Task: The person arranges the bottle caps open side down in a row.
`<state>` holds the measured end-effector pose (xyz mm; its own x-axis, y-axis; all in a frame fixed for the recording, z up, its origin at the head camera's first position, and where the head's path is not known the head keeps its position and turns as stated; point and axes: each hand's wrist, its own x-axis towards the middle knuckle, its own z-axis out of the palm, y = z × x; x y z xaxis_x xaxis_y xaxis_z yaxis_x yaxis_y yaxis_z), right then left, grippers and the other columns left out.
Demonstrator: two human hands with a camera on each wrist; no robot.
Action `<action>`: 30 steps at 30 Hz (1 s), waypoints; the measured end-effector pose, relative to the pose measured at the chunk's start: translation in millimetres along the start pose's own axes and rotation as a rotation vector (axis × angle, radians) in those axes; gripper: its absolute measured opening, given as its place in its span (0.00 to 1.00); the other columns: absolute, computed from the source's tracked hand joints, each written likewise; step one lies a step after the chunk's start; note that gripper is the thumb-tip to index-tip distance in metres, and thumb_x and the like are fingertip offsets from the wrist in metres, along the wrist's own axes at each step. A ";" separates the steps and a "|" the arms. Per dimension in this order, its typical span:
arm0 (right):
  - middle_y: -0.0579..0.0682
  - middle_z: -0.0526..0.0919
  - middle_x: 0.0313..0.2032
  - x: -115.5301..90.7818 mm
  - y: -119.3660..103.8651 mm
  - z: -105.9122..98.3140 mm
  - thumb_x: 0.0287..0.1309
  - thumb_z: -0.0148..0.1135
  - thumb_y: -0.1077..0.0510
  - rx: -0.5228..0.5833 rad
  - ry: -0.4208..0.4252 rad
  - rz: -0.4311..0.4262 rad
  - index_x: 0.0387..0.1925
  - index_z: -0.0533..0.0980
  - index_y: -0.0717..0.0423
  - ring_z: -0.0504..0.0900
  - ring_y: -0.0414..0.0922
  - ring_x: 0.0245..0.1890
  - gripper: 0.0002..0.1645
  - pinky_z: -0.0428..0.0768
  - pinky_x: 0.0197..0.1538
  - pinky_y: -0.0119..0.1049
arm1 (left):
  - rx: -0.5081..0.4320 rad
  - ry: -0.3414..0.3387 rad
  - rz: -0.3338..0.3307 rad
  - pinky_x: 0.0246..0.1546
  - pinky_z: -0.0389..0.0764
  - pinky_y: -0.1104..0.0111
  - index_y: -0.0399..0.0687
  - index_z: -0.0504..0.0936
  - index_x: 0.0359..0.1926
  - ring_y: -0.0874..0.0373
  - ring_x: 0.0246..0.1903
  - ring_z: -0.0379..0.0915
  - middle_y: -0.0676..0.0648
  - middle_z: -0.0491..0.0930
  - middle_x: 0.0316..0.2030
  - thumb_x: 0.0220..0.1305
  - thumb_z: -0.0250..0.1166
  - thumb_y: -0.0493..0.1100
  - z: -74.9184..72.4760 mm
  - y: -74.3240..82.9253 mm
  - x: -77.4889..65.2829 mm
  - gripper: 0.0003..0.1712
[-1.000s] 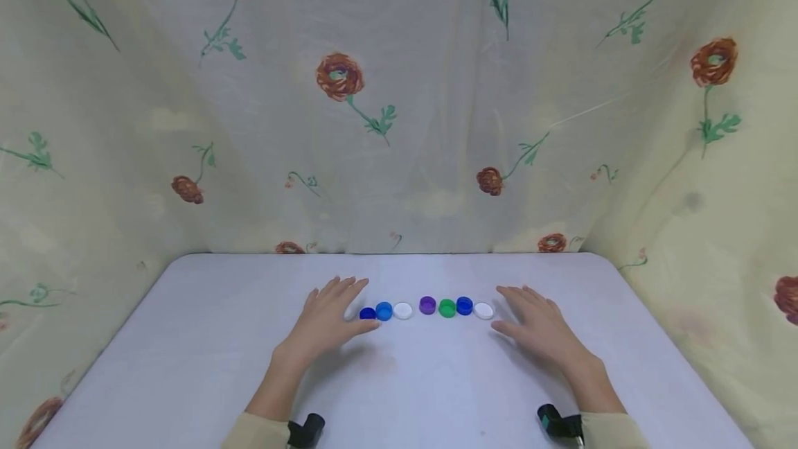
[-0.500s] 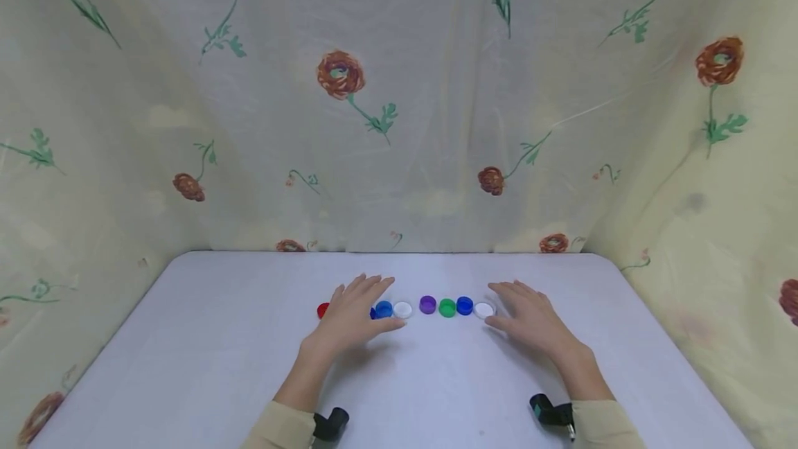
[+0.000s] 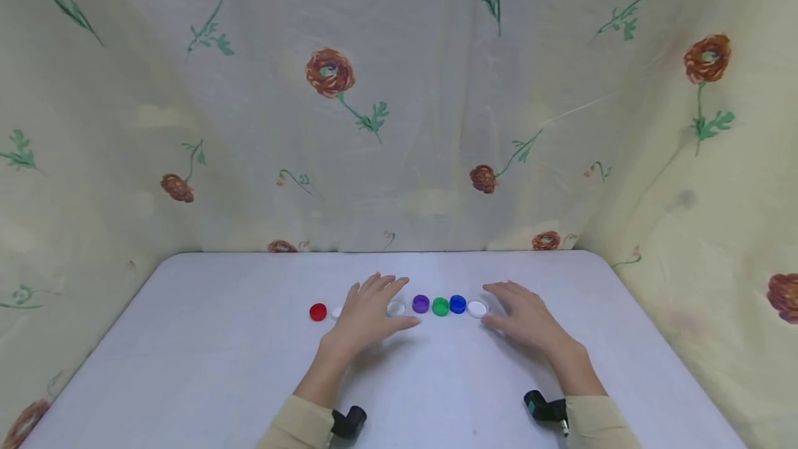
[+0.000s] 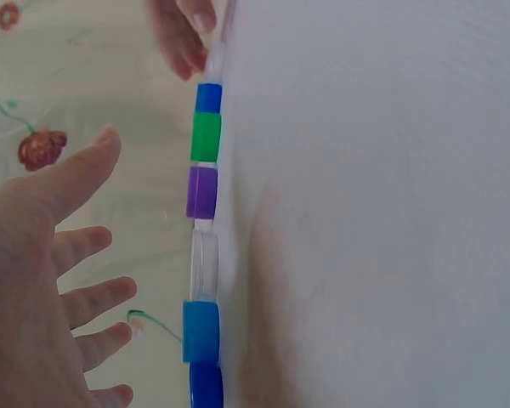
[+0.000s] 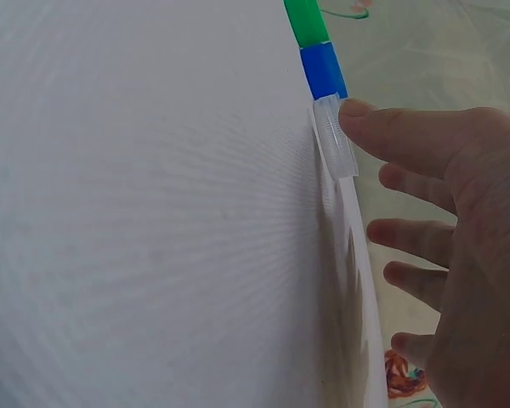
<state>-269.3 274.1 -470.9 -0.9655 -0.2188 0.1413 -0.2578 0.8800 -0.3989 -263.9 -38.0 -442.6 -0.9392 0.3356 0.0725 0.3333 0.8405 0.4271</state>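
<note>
Bottle caps stand in a row across the white table. From the left in the head view come a red cap [image 3: 318,312] and a partly covered white cap [image 3: 337,312]. My left hand [image 3: 366,315] hovers over the row with spread fingers, hiding a light blue cap [image 4: 201,331] and a dark blue cap [image 4: 206,385]. Beyond its thumb are a clear whitish cap [image 3: 395,307], a purple cap [image 3: 420,304], a green cap [image 3: 440,306] and a blue cap [image 3: 458,304]. At the right end, my right hand [image 3: 528,317] is beside a white cap [image 3: 477,308]; thumb contact is unclear.
The white table [image 3: 218,359] has rounded far corners. A flower-printed curtain [image 3: 424,109] hangs behind it and along both sides. A black wrist camera [image 3: 349,423] is strapped at the left sleeve and another black camera [image 3: 544,407] at the right.
My left hand has moved right along the row, uncovering the red cap and part of a white cap while covering the blue ones. The right hand has shifted slightly left towards the end cap.
</note>
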 end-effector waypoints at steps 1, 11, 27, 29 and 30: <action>0.59 0.73 0.67 0.2 0.6 0.6 0.60 0.66 0.44 0.004 -0.001 0.001 0.67 0.71 0.50 0.61 0.65 0.72 0.36 0.57 0.70 0.68 | -0.002 -0.001 0.002 0.74 0.48 0.38 0.66 0.62 0.74 0.45 0.77 0.48 0.49 0.63 0.74 0.59 0.63 0.70 1.4 1.4 1.3 0.45; 0.58 0.71 0.69 2.2 -1.0 2.8 0.60 0.66 0.45 0.053 -0.048 0.047 0.66 0.72 0.48 0.59 0.64 0.74 0.34 0.56 0.70 0.69 | 0.017 -0.023 0.033 0.72 0.53 0.38 0.65 0.65 0.72 0.46 0.76 0.54 0.49 0.67 0.72 0.58 0.64 0.70 15.0 19.2 12.4 0.44; 0.57 0.73 0.67 8.3 3.2 8.7 0.58 0.68 0.47 0.073 -0.026 0.020 0.60 0.78 0.48 0.64 0.62 0.71 0.28 0.60 0.69 0.68 | 0.042 -0.030 0.077 0.71 0.56 0.39 0.64 0.68 0.71 0.45 0.74 0.57 0.49 0.70 0.70 0.60 0.65 0.68 26.4 41.0 22.7 0.40; 0.57 0.73 0.67 8.1 2.4 8.6 0.59 0.68 0.47 0.075 -0.039 0.040 0.60 0.77 0.47 0.64 0.63 0.71 0.28 0.59 0.69 0.69 | 0.045 -0.030 0.088 0.71 0.58 0.39 0.63 0.69 0.70 0.45 0.74 0.58 0.48 0.70 0.69 0.60 0.65 0.67 27.0 45.1 23.8 0.39; 0.57 0.72 0.68 7.9 1.9 8.5 0.59 0.68 0.47 0.078 -0.045 0.046 0.60 0.77 0.47 0.63 0.63 0.72 0.28 0.59 0.69 0.69 | 0.048 -0.033 0.092 0.71 0.58 0.39 0.63 0.70 0.70 0.45 0.73 0.59 0.48 0.71 0.69 0.60 0.65 0.67 27.5 47.4 24.2 0.39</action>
<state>-277.7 270.5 -478.2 -0.9767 -0.1989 0.0809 -0.2132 0.8545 -0.4737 -268.6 21.7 -445.3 -0.9015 0.4254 0.0792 0.4222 0.8249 0.3760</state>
